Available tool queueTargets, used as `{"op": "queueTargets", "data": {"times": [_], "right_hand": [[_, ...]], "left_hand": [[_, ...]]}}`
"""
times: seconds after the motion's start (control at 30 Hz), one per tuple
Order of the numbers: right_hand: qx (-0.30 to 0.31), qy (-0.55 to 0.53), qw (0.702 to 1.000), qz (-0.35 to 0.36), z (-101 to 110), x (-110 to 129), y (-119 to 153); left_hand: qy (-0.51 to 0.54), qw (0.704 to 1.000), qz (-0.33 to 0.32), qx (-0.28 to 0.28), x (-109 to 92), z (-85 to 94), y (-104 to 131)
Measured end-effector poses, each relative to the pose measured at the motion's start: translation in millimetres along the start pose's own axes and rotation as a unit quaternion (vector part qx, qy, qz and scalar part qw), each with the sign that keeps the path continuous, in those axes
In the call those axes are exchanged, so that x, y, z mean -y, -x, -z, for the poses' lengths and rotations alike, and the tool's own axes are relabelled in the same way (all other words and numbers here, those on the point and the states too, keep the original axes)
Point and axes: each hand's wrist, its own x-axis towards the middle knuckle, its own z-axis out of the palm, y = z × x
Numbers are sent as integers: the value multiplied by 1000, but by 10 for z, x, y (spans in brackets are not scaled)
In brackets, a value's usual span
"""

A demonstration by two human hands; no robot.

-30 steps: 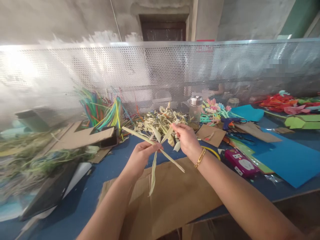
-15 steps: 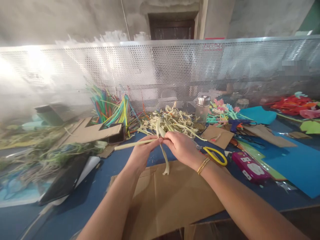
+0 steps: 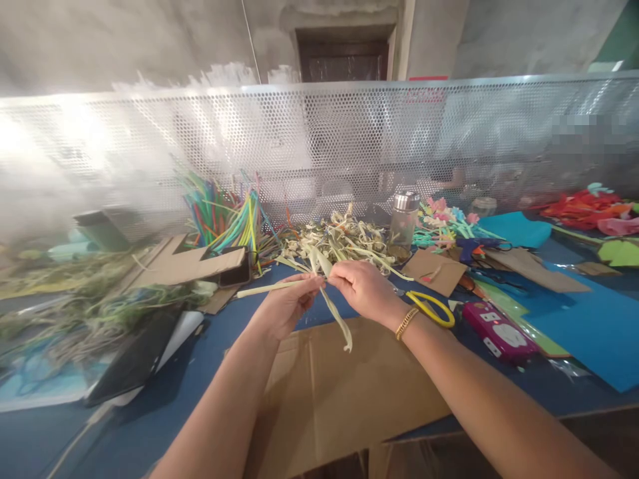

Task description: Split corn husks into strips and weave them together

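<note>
Pale dried husk strips (image 3: 338, 318) are pinched between both hands above a sheet of brown cardboard (image 3: 349, 392). My left hand (image 3: 287, 303) is closed on them, with one stiff pale length sticking out to its left. Fingertips of my right hand (image 3: 362, 289) grip the strips close beside the left fingertips. One strip hangs down between the hands, and broader ends point up and away. Beyond them lies a heap of similar dried strips (image 3: 344, 239). Yellow-handled scissors (image 3: 432, 308) rest just right of my right wrist.
Colourful pipe cleaners (image 3: 224, 213) stand at the back left near cut cardboard (image 3: 200, 266). A glass jar (image 3: 403, 226), a glue gun (image 3: 476, 249) and a maroon case (image 3: 499, 336) sit to the right. Tangled greenish fibres (image 3: 114, 306) lie left. A perforated metal screen (image 3: 249, 133) closes the back.
The hanging strip end has swung to the right. My left hand has shifted slightly right, and the stiff length with it. The right hand stays nearly in place.
</note>
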Motion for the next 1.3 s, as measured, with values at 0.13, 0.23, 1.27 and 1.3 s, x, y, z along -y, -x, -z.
{"op": "queueTargets", "data": {"times": [0.13, 0.23, 1.27, 1.3], "right_hand": [[-23, -149, 981, -119, -102, -42, 14], [-26, -233, 958, -167, -161, -44, 20], [-89, 91, 988, -85, -64, 168, 78], [-92, 88, 988, -83, -73, 174, 82]], "left_hand": [[-37, 998, -49, 29, 34, -3, -7], [-151, 977, -152, 16, 64, 0, -49], [-331, 871, -355, -69, 159, -45, -92], [-319, 877, -351, -79, 161, -44, -93]]}}
